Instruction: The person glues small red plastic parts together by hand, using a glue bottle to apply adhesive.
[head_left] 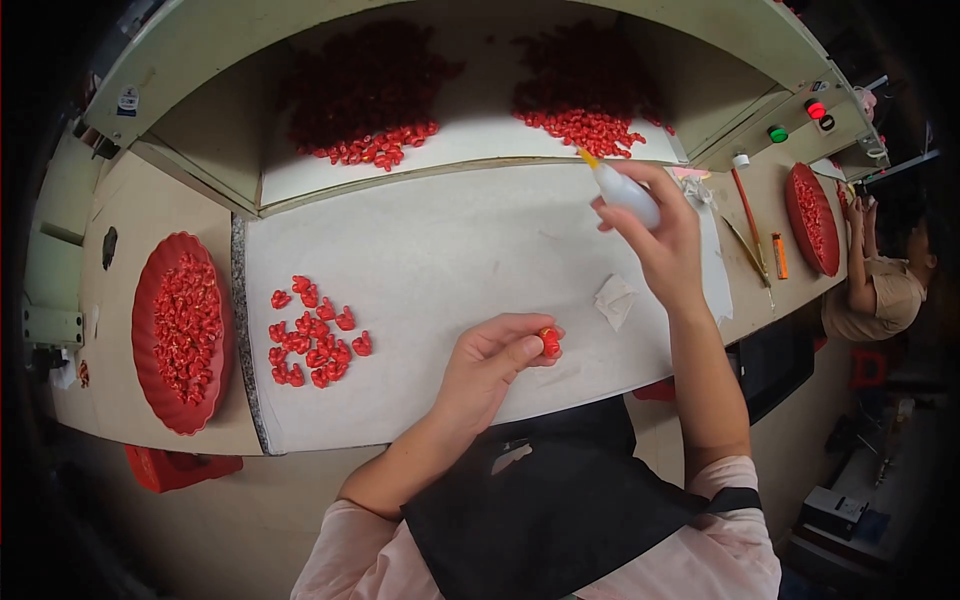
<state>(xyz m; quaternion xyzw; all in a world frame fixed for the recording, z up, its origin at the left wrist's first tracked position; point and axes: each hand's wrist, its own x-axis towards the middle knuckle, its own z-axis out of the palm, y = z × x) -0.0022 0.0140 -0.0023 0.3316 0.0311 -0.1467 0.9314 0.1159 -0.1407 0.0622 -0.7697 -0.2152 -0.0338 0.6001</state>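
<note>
Between the thumb and fingers of my left hand (495, 362) is a small shiny red piece (549, 342), held over the near part of the white paper (430, 250). My right hand (660, 230) is raised at the right, wrapped round a white squeeze bottle (630, 195). The bottle's yellow tip (588, 157) points up and to the left, away from the red piece. A loose group of similar red pieces (318, 340) lies on the paper left of my left hand. Nearer my right hand rests a crumpled white tissue (614, 300).
Scalloped red trays full of red pieces stand at the left (145, 330) and far right (797, 225). Two heaps of red pieces lie inside the pale cabinet (200, 165) ahead. Brushes (750, 222) and an orange tube (779, 256) lie right. A co-worker (880, 290) sits at far right.
</note>
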